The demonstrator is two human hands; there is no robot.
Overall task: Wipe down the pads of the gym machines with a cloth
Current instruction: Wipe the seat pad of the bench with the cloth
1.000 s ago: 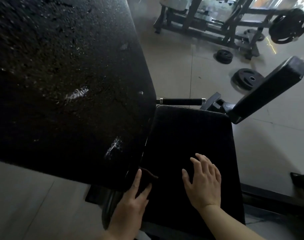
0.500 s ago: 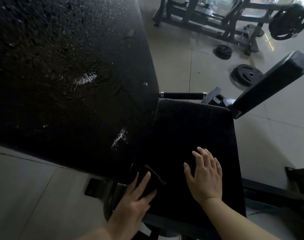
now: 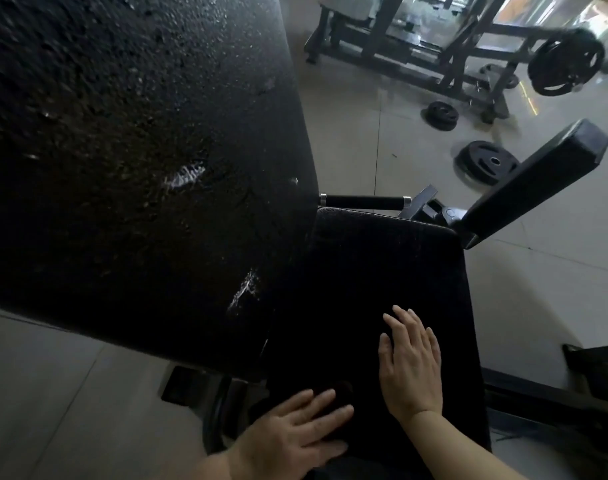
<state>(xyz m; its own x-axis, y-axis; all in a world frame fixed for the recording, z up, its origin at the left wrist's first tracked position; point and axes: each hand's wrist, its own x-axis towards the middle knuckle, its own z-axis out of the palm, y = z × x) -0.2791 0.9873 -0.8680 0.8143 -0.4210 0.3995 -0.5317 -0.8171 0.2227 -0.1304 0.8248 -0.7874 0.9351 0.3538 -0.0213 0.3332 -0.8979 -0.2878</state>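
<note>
Dim gym floor, seen from above. Low in the middle, a black seat pad (image 3: 382, 289), broad and dull, running away from the viewer toward a short black handle bar (image 3: 364, 201) with bright metal ends just past its far edge. Left of it and partly overlapping it, a large back pad (image 3: 129, 161), its black vinyl cracked, speckled and torn in two pale patches. To the right, an angled arm pad (image 3: 537, 174), tilted up on its bracket, clear of the seat pad.

Left hand (image 3: 292, 441) flat at the near left corner of the seat pad, fingers straight and spread, pressing down on a dark cloth (image 3: 340, 393); only a small dark fold of the cloth visible past the fingertips, hard to separate from the black upholstery. Grip there wide, nothing curled around. Right hand (image 3: 411, 365) just beside it, palm down on the seat pad, fingers straight and close together, resting on the bare surface; grip likewise wide, holding nothing. The two hands near each other but not touching.

Beyond, on the pale tiled floor (image 3: 364, 126), two loose weight plates (image 3: 487, 162) lying flat, well apart from the seat. Farther back, a dark steel machine frame (image 3: 416, 46) carrying a loaded weight plate (image 3: 565, 62) at upper right.
</note>
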